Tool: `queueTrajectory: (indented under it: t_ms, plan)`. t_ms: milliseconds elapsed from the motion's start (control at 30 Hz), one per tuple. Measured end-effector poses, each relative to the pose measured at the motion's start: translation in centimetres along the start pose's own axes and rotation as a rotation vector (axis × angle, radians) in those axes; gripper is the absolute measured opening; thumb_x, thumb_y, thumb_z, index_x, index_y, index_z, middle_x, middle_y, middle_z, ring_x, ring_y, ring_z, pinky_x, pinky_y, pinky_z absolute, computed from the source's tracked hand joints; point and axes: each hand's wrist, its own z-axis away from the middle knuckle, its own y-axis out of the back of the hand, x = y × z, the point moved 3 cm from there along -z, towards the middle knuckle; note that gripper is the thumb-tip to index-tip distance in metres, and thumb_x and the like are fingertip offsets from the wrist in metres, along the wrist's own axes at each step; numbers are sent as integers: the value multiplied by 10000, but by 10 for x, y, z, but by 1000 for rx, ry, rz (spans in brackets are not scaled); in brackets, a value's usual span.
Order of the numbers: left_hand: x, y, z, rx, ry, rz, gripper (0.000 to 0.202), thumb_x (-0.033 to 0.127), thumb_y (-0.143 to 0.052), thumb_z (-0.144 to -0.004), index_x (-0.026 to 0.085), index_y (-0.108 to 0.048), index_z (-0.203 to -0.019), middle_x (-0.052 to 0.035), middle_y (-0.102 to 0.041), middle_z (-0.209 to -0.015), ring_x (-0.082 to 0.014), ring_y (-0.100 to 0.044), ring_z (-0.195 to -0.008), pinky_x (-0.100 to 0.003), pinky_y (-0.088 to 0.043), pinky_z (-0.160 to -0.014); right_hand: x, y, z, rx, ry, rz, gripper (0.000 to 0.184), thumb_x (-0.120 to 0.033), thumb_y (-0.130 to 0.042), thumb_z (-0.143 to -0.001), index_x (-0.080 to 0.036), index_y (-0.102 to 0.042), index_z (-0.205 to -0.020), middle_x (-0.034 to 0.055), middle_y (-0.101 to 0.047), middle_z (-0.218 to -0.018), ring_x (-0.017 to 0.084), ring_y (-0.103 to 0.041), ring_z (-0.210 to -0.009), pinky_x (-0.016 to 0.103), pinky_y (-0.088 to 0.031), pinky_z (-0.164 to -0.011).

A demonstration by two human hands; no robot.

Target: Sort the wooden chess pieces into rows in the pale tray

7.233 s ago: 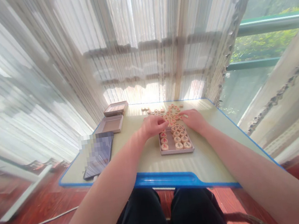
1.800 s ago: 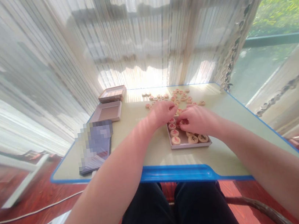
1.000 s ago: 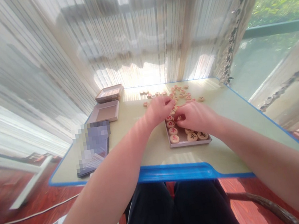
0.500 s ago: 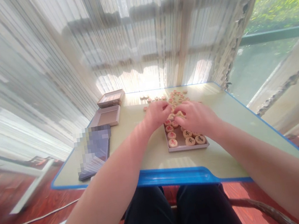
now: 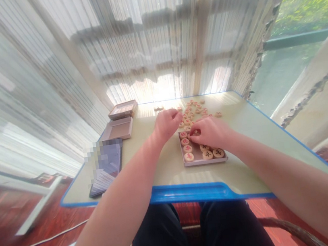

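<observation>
Round wooden Chinese chess pieces with red or black characters lie in a shallow box (image 5: 196,162). A column of red pieces (image 5: 187,149) lines its left side, and black pieces (image 5: 207,154) sit to the right. My right hand (image 5: 212,132) is over the box, thumb and fingers pinched low beside the upper red pieces on a chess piece that they mostly cover. Beyond the box's upper left corner, my left hand (image 5: 167,123) hovers by the loose pieces (image 5: 187,114), its fingers curled together; what they hold, if anything, is hidden. My right hand covers part of the box.
At the table's left stand an open box lid (image 5: 119,128) and another box (image 5: 123,109) behind it. A dark tablet-like object (image 5: 108,163), partly blurred out, lies nearer. A blue trough (image 5: 188,192) runs along the front edge. Curtains (image 5: 152,39) hang behind the table.
My left hand has drawn slightly left, away from my right hand. My right fingers have come down and left, closing near the red column. More of the loose pieces show between the hands.
</observation>
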Motion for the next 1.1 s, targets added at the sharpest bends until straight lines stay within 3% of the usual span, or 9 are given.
queueTrajectory:
  t_ms: [300, 367, 467, 533, 633, 733, 900, 1000, 1100]
  plan:
    - [-7, -4, -1, -11, -19, -18, 286, 297, -415, -785, 142, -639, -698, -40, -643, -660, -150, -549, -659, -254, -399, -615, -1, 1, 1, 23, 2, 17, 230, -380, -540, -742, -248, -726, -770, 39, -686, -769, 189, -579, -777, 264, -381, -642]
    - [-11, -2, -3, 66, -16, -28, 246, 272, -432, -777, 144, -640, -801, -53, -663, -790, -157, -565, -707, -263, -425, -663, -1, 4, 2, 19, -35, -16, 248, -399, -537, -746, -250, -729, -792, 36, -685, -753, 186, -582, -752, 260, -376, -619]
    - [-23, 10, -6, 315, 39, -82, 312, 186, -433, -754, 135, -581, -1024, -94, -614, -1050, -177, -567, -867, -282, -437, -795, 5, 10, 3, 40, -84, -132, 311, -440, -506, -774, -251, -719, -897, 25, -676, -749, 168, -581, -698, 249, -368, -579]
    - [-31, 18, -8, 394, 100, -135, 339, 155, -411, -758, 129, -551, -1066, -110, -586, -1087, -199, -539, -978, -300, -418, -870, 14, 13, 3, 80, -108, -204, 331, -427, -483, -792, -246, -699, -966, 16, -666, -746, 159, -579, -687, 245, -373, -577]
    - [-40, 22, -9, 316, 206, -210, 306, 177, -419, -766, 156, -563, -1035, -102, -582, -1087, -225, -521, -1038, -327, -391, -924, 36, 15, -2, 181, -180, -204, 332, -352, -442, -817, -242, -673, -1028, 24, -655, -791, 165, -581, -742, 253, -401, -640]
    - [-43, 17, -6, 150, 322, -248, 344, 222, -473, -748, 191, -547, -1082, -98, -566, -1149, -264, -521, -1069, -363, -394, -914, 65, 11, -8, 260, -298, -67, 361, -314, -429, -818, -229, -650, -1091, 83, -617, -1024, 216, -562, -925, 308, -410, -772]
    - [-44, 6, -1, 1, 482, -317, 700, 334, -562, -699, 173, -325, -1337, -184, -383, -1371, -363, -484, -1137, -422, -417, -859, 101, -9, -16, -1, -466, 22, 457, -382, -524, -754, -184, -607, -1157, 152, -550, -1170, 281, -538, -1010, 369, -414, -810]
    - [-44, 3, -2, -113, 530, -348, 704, 321, -581, -673, 124, -367, -1313, -232, -446, -1290, -381, -526, -1072, -399, -450, -779, 102, -15, -19, -62, -427, -12, 391, -356, -493, -777, -184, -631, -1099, 140, -584, -1124, 246, -575, -955, 345, -423, -800]
    - [-41, 5, -3, -126, 513, -233, 717, 199, -582, -652, 123, -350, -1326, -216, -550, -1162, -311, -605, -905, -312, -467, -629, 97, -14, -19, -45, -400, -30, 377, -308, -484, -775, -175, -629, -1097, 134, -597, -1109, 234, -585, -946, 327, -425, -805]
